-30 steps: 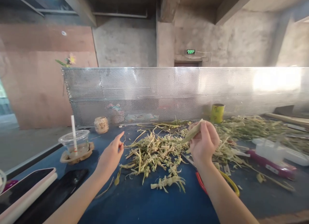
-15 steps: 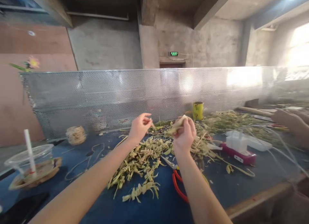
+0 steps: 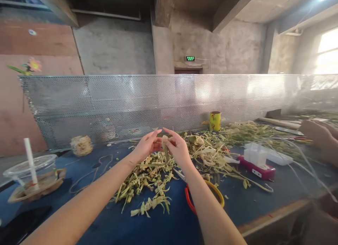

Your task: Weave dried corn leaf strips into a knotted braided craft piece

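Over a heap of cut yellow-green leaf strips [image 3: 150, 174] on the blue table [image 3: 163, 224], both my hands meet on one pale green leaf strip [image 3: 165, 146]. My left hand [image 3: 146, 148] pinches it from the left, and my right hand [image 3: 178, 149] pinches it from the right. The strip hangs down between my fingertips. Scissors with red and yellow handles [image 3: 204, 197] lie on the table under my right forearm.
A perforated metal screen [image 3: 132, 100] runs along the table's far side. A plastic cup with a straw [image 3: 29, 172] stands at left, a twine ball [image 3: 81, 145] behind it, a yellow can [image 3: 215, 121] at the back, a white-and-magenta box [image 3: 257, 162] at right. Another person's hand [image 3: 318, 137] works at far right.
My hands have come together low over the heap, and both now pinch the strip that my right hand alone held before. The view swung to the right.
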